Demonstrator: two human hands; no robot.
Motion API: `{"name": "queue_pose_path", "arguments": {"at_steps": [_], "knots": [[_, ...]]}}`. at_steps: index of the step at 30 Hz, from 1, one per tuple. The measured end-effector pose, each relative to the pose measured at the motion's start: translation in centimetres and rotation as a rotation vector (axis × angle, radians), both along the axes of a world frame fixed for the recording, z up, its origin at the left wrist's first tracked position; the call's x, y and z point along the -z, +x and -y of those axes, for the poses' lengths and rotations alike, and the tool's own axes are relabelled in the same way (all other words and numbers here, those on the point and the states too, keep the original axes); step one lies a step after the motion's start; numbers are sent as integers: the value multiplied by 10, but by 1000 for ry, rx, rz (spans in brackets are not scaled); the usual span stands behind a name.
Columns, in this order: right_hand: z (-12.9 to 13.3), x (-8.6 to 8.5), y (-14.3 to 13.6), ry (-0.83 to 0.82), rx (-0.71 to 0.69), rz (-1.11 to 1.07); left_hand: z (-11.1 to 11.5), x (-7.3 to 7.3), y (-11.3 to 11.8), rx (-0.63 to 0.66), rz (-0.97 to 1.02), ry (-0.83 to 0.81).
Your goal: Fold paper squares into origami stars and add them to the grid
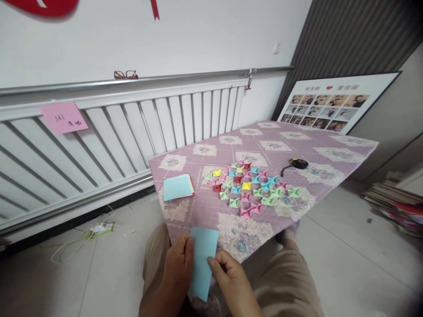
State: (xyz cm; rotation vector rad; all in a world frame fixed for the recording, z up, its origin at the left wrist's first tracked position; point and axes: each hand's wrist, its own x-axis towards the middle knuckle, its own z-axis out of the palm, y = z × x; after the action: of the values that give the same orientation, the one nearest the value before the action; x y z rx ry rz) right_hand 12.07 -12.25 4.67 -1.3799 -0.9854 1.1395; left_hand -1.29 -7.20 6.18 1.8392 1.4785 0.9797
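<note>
A light blue sheet of paper [202,264], long and narrow as if folded over, is held above my lap at the near edge of the table. My left hand [181,263] pinches its left edge, thumb on top. At its right edge my right hand [228,273] grips it, the thumb lying on the paper and the fingers curled underneath. Beyond, several small folded paper pieces [246,186] in pink, green, blue, yellow and red stand in rows on the table. To their left lies a stack of square paper [178,188] with a blue sheet on top.
A patterned purple cloth [205,211] covers the table. A black coiled item [299,164] lies at the right. Behind are a white radiator [198,116] with a pink note [62,117], glasses [125,75] on a pipe, and a photo board [330,103]. A power strip [101,229] sits on the floor.
</note>
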Motion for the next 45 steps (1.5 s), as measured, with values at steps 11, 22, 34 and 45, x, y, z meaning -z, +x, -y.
{"name": "queue_pose_path", "arguments": {"at_steps": [11,22,34,45], "knots": [[1,8,-2,-24,-75,-15,-2,3,-1,-26,32,12],[8,17,-5,-17,-141,78,-5,1,-1,-52,43,0],[14,30,-7,-43,-225,218,-10,3,-7,-76,76,-39],[17,29,-10,-31,-307,380,-13,0,-6,-110,98,-80]]}}
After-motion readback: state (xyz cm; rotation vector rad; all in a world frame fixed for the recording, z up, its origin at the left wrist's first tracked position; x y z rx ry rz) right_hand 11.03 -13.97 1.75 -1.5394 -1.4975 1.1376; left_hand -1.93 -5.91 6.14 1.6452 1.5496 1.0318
